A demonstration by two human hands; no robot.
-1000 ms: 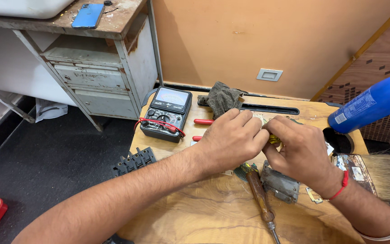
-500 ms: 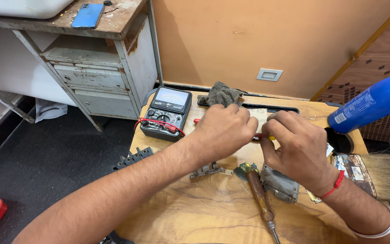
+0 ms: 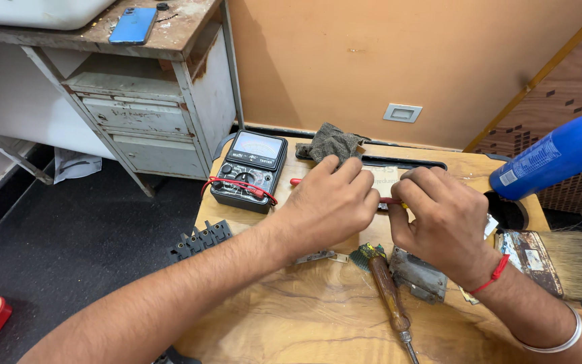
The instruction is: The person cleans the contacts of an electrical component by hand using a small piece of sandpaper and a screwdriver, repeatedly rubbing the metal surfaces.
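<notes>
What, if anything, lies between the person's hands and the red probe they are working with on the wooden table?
Nothing visible does. The left hand lies directly over the red probe, whose end sticks out past its fingers, and the right hand pinches a red and yellow bit between the two hands. The multimeter sits clear to the left.

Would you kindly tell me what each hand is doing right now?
Left hand: closed, holding a red probe.
Right hand: closed on something small, cannot tell what.

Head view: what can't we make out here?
- Part under the hands: left hand and right hand cover it; grip unclear.
- Red probe: tip hidden by the left hand.
- Screwdriver: blade cut off by the bottom edge.
- Brush: cut off by the right edge.
</notes>
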